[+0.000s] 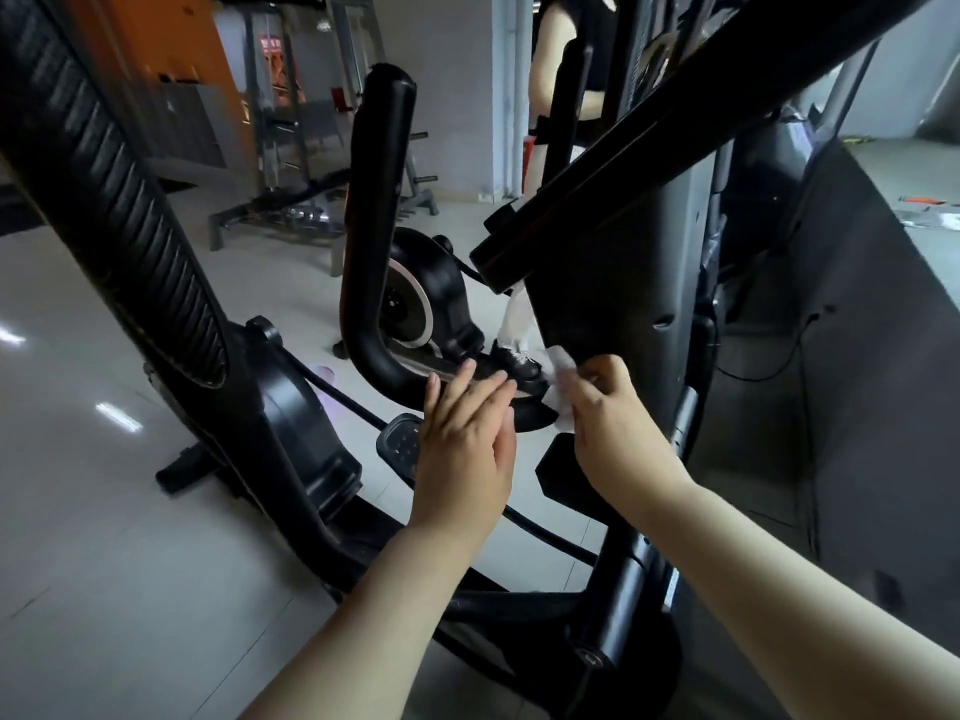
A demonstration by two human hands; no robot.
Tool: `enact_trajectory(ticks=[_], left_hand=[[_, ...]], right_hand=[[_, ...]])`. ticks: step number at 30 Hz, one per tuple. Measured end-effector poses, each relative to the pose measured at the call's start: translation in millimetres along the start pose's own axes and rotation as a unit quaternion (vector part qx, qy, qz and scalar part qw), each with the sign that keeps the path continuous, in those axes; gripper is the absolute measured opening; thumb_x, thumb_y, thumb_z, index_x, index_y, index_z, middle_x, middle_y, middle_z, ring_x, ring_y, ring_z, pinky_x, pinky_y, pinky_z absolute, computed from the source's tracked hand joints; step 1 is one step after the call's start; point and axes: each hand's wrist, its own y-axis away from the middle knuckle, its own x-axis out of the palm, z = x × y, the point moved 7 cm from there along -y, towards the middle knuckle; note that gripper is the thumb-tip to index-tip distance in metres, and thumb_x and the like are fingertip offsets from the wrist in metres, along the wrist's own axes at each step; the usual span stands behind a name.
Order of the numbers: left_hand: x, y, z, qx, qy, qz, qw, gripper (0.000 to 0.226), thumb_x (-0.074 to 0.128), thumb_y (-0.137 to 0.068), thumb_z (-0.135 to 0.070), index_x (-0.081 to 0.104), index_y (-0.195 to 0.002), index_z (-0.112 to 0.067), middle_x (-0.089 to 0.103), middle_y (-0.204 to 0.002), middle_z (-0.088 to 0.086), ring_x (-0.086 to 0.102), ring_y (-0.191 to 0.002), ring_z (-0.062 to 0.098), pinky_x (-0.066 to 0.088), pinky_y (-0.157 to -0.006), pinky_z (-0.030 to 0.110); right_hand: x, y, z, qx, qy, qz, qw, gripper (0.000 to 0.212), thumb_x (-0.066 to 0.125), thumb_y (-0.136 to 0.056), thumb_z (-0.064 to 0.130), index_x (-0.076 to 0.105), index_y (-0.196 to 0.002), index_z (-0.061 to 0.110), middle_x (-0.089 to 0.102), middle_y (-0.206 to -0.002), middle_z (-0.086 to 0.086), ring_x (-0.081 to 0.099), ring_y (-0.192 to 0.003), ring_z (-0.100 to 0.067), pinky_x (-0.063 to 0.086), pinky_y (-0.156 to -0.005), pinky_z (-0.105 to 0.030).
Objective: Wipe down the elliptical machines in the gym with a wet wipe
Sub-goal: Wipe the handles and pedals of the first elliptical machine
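Elliptical (613, 262) fills the view — its dark upright panel stands at centre right, a ribbed black arm (119, 200) slants down the left side, and its base frame runs along the pale tiled floor (78, 511). A second elliptical (415, 298) with a round flywheel housing stands just behind, and a person (566, 75) stands farther back. The left hand (467, 439) is held flat, fingers straight and pressed together, reaching toward a curved black bar (374, 356); whether it touches I cannot tell. The right hand (608, 407) pinches a white wipe (558, 402) against the panel's lower edge — crumpled, between both hands.
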Motion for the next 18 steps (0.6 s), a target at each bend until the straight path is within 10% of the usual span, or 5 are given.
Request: enact_trajectory(ticks=[5, 10, 18], left_hand=[[3, 0, -1, -0.007, -0.002, 0.015, 1.000, 0.042, 0.037, -0.105, -0.022, 0.064, -0.134, -0.009, 0.063, -0.136, 0.001, 0.040, -0.145, 0.020, 0.012, -0.128, 0.044], [1, 1, 1, -0.005, 0.003, 0.015, 1.000, 0.042, 0.038, -0.105, -0.022, 0.065, -0.134, -0.009, 0.063, -0.137, 0.001, 0.042, -0.144, 0.021, 0.010, -0.128, 0.040], [-1, 7, 0, 0.011, 0.028, 0.029, 0.999, 0.043, 0.038, -0.104, -0.018, 0.059, -0.140, -0.006, 0.058, -0.143, 0.004, 0.037, -0.147, 0.023, 0.006, -0.129, 0.041]], right_hand=[[6, 11, -3, -0.055, -0.003, -0.005, 0.998, 0.049, 0.061, -0.088, -0.015, 0.059, -0.135, 0.001, 0.049, -0.115, -0.012, 0.059, -0.089, -0.019, 0.049, -0.081, -0.020], [3, -1, -24, 0.092, -0.051, -0.051, 0.993, 0.042, 0.050, -0.097, -0.008, 0.059, -0.136, 0.002, 0.045, -0.117, -0.007, 0.058, -0.103, -0.025, 0.031, -0.088, -0.002], [10, 19, 13, -0.012, -0.044, -0.058, 0.997, 0.046, 0.057, -0.094, -0.010, 0.057, -0.139, 0.001, 0.048, -0.115, -0.007, 0.051, -0.091, -0.008, 0.039, -0.090, -0.004]])
